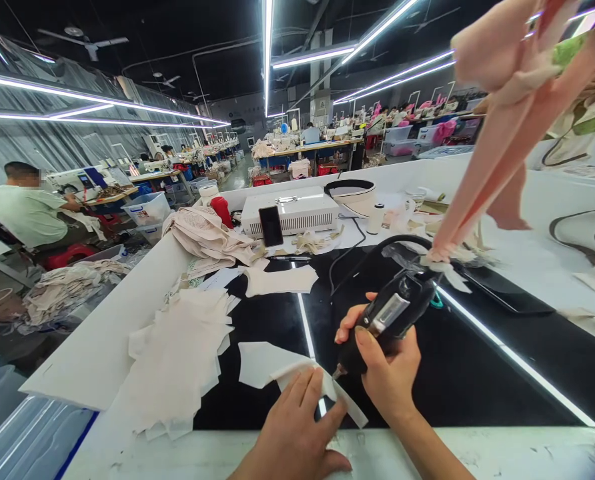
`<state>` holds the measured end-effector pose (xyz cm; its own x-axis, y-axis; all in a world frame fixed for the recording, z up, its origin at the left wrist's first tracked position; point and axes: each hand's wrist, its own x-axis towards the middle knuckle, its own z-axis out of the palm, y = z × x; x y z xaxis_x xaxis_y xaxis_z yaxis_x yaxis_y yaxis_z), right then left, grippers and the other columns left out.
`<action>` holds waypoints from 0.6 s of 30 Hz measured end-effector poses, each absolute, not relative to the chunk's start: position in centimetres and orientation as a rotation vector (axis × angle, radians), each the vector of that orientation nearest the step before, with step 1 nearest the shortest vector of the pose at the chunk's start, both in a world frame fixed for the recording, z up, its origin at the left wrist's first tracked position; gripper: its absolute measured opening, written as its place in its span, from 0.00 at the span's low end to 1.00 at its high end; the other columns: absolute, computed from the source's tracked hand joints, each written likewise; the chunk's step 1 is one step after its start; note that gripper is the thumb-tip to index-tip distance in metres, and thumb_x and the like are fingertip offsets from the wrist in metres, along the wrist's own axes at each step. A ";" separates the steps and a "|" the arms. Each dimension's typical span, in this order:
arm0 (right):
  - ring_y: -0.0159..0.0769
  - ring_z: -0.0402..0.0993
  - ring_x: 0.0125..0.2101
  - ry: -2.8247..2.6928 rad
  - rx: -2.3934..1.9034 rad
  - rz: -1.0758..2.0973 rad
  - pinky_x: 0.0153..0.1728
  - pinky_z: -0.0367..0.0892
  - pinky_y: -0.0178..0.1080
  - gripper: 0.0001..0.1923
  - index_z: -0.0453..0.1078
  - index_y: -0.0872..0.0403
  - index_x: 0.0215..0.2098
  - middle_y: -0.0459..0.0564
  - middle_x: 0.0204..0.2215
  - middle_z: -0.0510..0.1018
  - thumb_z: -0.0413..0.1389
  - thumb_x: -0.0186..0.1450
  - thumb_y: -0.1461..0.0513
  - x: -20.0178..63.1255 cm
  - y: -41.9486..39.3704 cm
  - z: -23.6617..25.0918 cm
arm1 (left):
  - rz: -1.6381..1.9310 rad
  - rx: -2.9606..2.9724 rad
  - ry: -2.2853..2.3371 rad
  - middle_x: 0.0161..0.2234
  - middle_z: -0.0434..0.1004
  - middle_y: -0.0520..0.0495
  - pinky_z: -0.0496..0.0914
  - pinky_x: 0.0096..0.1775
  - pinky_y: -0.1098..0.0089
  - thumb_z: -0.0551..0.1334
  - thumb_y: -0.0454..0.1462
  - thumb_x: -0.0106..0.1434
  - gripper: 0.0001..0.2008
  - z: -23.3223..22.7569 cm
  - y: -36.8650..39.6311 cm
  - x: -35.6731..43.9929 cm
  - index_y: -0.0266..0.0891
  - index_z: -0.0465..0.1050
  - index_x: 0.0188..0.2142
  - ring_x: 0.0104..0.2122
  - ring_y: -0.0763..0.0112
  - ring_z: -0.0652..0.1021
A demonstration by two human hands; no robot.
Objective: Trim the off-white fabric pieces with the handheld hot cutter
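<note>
My right hand (385, 370) grips a black corded handheld tool (385, 320), its tip pointing down onto a cream fabric piece (265, 363) lying on the black table top (452, 373). My left hand (297, 427) presses flat on the near edge of that same piece, fingers spread, just left of the tool tip. The tool's cord (377, 250) loops up and away behind it.
A stack of cut cream pieces (177, 360) lies to the left, another piece (277, 280) farther back. Peach fabric (497, 133) hangs at upper right. A white machine (292, 212), a phone (271, 225) and a red bottle (222, 210) sit at the table's far end. A seated person (27, 207) works at left.
</note>
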<state>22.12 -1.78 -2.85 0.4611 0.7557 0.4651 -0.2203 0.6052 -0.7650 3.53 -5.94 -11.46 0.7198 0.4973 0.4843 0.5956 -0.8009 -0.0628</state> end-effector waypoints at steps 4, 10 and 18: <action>0.32 0.79 0.24 -0.915 -0.709 0.670 0.29 0.78 0.36 0.17 0.74 0.47 0.55 0.41 0.32 0.83 0.69 0.70 0.62 21.9 -1.7 -2.9 | -0.606 -2.777 -0.870 0.67 0.78 0.28 0.83 0.61 0.50 0.74 0.68 0.61 0.46 -11.1 -6.0 3.2 0.45 0.75 0.68 0.64 0.41 0.82; 0.34 0.79 0.24 -0.881 -0.702 0.667 0.28 0.78 0.38 0.18 0.73 0.48 0.55 0.41 0.31 0.82 0.69 0.69 0.61 21.8 -1.2 -2.5 | -0.631 -2.803 -0.841 0.66 0.78 0.28 0.83 0.60 0.48 0.77 0.66 0.59 0.45 -10.6 -5.8 2.9 0.45 0.77 0.66 0.63 0.39 0.83; 0.33 0.79 0.24 -0.912 -0.698 0.682 0.28 0.77 0.37 0.17 0.73 0.48 0.54 0.41 0.31 0.83 0.69 0.69 0.62 21.5 -0.9 -2.5 | -0.579 -2.864 -0.848 0.67 0.77 0.28 0.81 0.62 0.46 0.76 0.64 0.63 0.43 -10.1 -5.7 2.8 0.46 0.76 0.68 0.65 0.38 0.81</action>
<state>21.46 -0.94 -2.54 0.4426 0.7699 0.4597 -0.2227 0.5909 -0.7754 2.76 -5.65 -10.09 0.7729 0.5044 0.3851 0.5420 -0.8403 0.0126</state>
